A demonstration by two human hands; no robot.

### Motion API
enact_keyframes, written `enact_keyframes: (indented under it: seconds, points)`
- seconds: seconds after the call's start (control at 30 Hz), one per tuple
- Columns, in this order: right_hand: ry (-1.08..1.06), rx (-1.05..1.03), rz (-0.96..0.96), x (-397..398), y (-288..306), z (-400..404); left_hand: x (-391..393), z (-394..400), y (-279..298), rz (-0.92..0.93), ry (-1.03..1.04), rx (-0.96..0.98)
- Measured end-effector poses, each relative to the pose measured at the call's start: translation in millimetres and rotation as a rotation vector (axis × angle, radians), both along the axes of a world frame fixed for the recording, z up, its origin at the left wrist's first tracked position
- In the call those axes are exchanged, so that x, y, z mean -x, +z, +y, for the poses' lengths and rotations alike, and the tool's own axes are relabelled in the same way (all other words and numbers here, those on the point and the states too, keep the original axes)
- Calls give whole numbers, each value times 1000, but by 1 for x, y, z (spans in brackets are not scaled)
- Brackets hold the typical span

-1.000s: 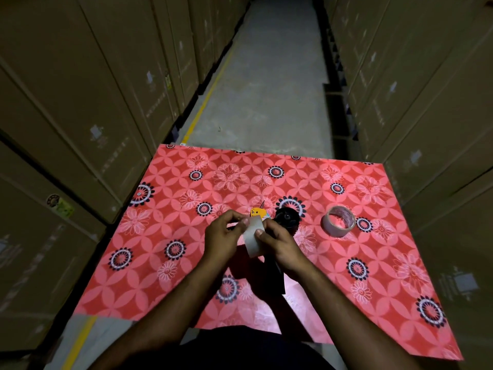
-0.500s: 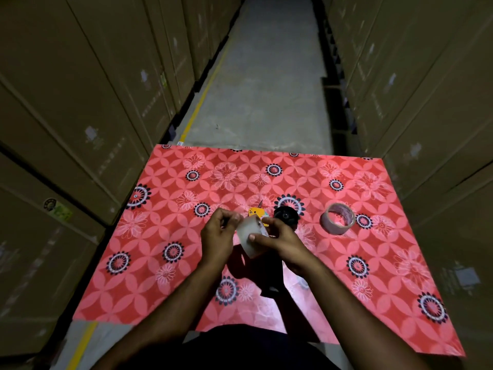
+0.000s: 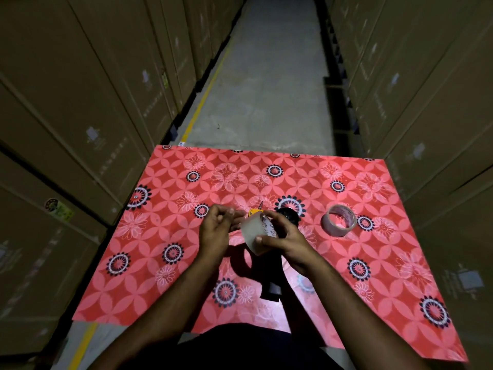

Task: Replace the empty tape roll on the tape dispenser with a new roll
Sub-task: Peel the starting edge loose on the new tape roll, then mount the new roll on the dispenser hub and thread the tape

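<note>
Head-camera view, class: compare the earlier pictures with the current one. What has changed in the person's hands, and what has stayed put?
The left hand has drawn slightly leftward off the pale translucent tape roll, fingers pinched as if pulling the tape end. The right hand still grips the roll, now tilted and held a little lower. Unchanged: the empty pinkish tape core lies on the red flowered tablecloth, and the black tape dispenser remains beneath the hands.

Single head view, looking forward and down over table [image 3: 165, 263] from close above, aisle floor [image 3: 266, 89] beyond
</note>
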State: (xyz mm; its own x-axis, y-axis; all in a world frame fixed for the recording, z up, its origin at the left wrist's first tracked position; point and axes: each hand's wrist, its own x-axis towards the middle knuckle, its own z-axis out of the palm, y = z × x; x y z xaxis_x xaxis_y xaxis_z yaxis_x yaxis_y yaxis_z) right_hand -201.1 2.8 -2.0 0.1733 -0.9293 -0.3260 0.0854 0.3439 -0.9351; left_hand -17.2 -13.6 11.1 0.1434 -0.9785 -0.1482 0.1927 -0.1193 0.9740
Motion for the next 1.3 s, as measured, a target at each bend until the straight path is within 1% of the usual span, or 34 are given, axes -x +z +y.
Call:
enact_keyframes:
  seconds: [0.07, 0.2, 0.33, 0.43, 0.5, 0.57, 0.63, 0.7, 0.73, 0.77, 0.83, 0.9, 0.97, 1.0, 1.07, 1.13, 1.2, 1.3]
  points:
    - [-22, -19, 7, 0, 0, 0, -2, 0, -1, 40, -34, -9]
    - [-83, 65, 168, 8, -3, -5, -10, -4, -1, 163, -157, -69]
    - [-50, 198, 357, 28, 8, -12, -21, -4, -10, 151, -265, -166]
    - [-5, 320, 459, 38, 19, -14, -23, -1, -20, 158, -242, -255]
    - [-1, 366, 507, 44, 23, -14, -27, -1, -28, 220, -160, -322]
    - [-1, 400, 586, 52, 26, -14, -36, -2, -35, 196, -77, -354]
    - [14, 414, 664, 61, 25, -16, -42, 0, -36, 92, -108, -354]
    - [42, 426, 708, 66, 21, -20, -40, 0, -30, 3, -212, -364]
    - [49, 427, 721, 67, 19, -21, -37, -2, -25, -69, -274, -331]
    - [51, 429, 732, 66, 17, -23, -34, -6, -21, -196, -334, -257]
    - [51, 441, 751, 64, 14, -27, -25, -16, -16, -502, -452, -30]
    - [53, 452, 769, 60, 12, -30, -10, -23, -13, -753, -551, 139]
    - [71, 454, 788, 55, 10, -36, 8, -30, -10, -952, -614, 192]
    - [83, 452, 793, 53, 8, -39, 17, -33, -9, -1021, -636, 197]
    - [105, 452, 801, 52, 5, -45, 31, -44, -9, -1113, -662, 180]
    - [125, 447, 818, 52, 1, -51, 37, -56, -14, -1157, -656, 188]
    - [136, 429, 833, 54, -3, -58, 42, -66, -18, -1168, -666, 209]
    - [168, 402, 867, 60, -11, -66, 45, -77, -23, -1133, -689, 213]
